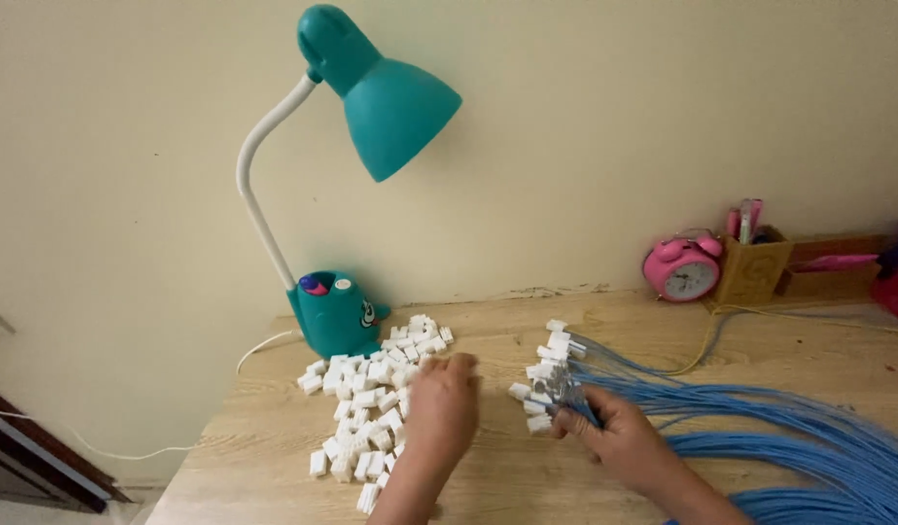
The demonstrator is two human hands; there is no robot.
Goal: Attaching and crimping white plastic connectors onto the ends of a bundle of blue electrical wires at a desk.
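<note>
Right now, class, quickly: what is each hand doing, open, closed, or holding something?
Left hand: reaching into the pile of white connectors; grip cannot be told.
Right hand: closed on the bundle of blue wires.

A pale wooden desk against the wall, and it's busy; far-left stands a teal desk lamp, its base right on the wood; spilling out in front of it, a loose heap of small white plastic connectors, touching one another; across the right side sweeps a thick bundle of blue cables, lying flat, white connectors clustered at its near end; back right, a pink alarm clock just beside a wooden pen holder; a yellow cord trails between them.
</note>
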